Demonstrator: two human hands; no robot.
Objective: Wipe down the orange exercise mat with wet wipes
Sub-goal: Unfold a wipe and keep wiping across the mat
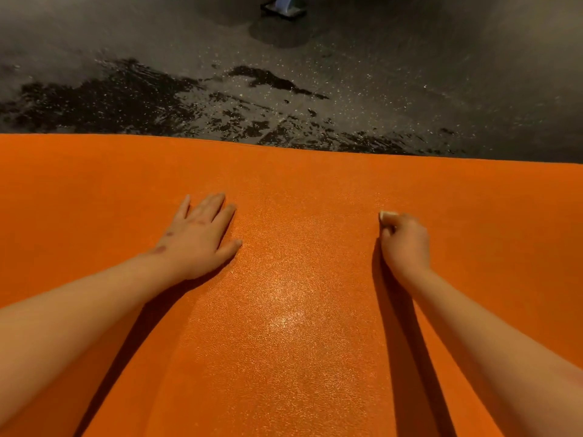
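Observation:
The orange exercise mat fills the lower two thirds of the head view, and a glossy streak runs down its middle. My left hand lies flat on the mat left of centre, fingers straight and spread. My right hand is curled into a fist on the mat right of centre. It grips a bunched white wet wipe, of which only a small corner shows past the fingers.
Beyond the mat's far edge lies a dark speckled floor with black wet-looking patches. At the top centre stands the foot of a person in a sandal.

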